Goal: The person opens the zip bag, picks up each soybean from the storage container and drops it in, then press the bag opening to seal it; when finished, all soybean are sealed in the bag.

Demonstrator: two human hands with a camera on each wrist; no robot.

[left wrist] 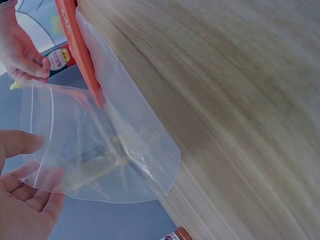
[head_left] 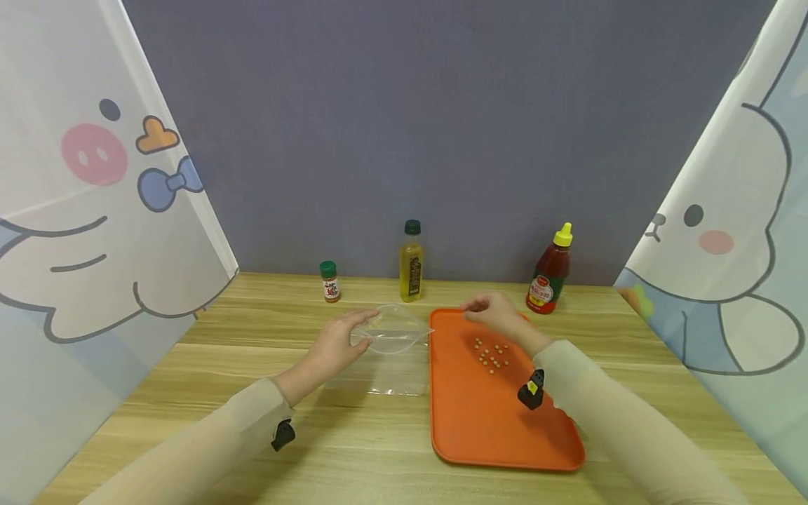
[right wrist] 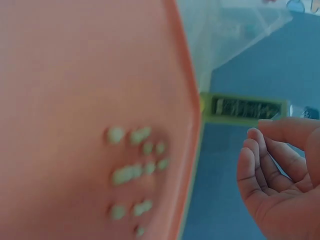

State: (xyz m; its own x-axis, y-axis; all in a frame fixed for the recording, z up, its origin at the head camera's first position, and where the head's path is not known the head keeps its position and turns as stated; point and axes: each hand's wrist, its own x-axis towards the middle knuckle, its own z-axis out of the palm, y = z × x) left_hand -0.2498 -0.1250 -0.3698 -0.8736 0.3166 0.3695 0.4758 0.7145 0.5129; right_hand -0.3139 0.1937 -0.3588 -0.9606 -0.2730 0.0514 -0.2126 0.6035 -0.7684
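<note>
My left hand [head_left: 337, 344] grips the mouth of a clear zip bag [head_left: 394, 340], thumb on one side and fingers on the other. The bag's mouth gapes, and its lower part lies along the table. In the left wrist view the zip strips of the bag [left wrist: 45, 120] run beside the thumb. My right hand [head_left: 495, 315] is over the far end of an orange tray [head_left: 492, 428], thumb and forefinger tips close together. In the right wrist view I cannot tell whether the fingertips [right wrist: 255, 134] pinch anything. Several small, round, pale beans [right wrist: 127, 174] lie on the tray.
Along the back of the wooden table [head_left: 252, 351] stand a green-capped spice jar [head_left: 330, 283], an oil bottle [head_left: 412, 263] and a red sauce bottle [head_left: 549, 273] with a yellow cap. A grey panel [head_left: 379, 140] rises behind them, with cartoon-printed cloths at both sides.
</note>
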